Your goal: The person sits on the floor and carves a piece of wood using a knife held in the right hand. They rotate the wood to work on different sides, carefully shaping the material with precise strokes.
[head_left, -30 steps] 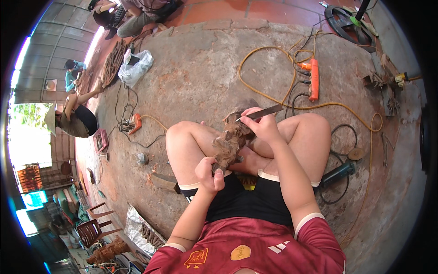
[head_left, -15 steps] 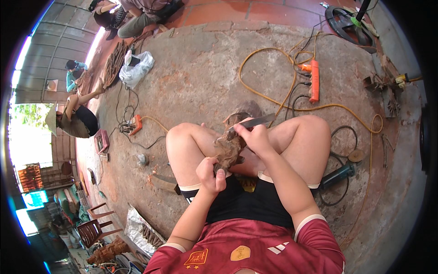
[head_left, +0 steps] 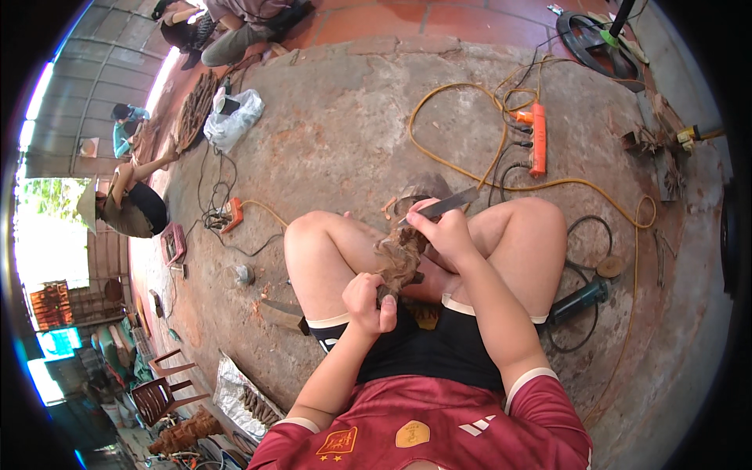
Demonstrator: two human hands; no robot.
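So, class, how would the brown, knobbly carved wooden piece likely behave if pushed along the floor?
The carved wooden piece is probably stiff: no sag shows while the left hand grips its near end. Its uneven contours would likely make it rock rather than roll smoothly.

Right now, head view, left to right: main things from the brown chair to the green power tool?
Brown chair → white plastic bag → left hand → brown carved piece → right hand → long orange power strip → green power tool.
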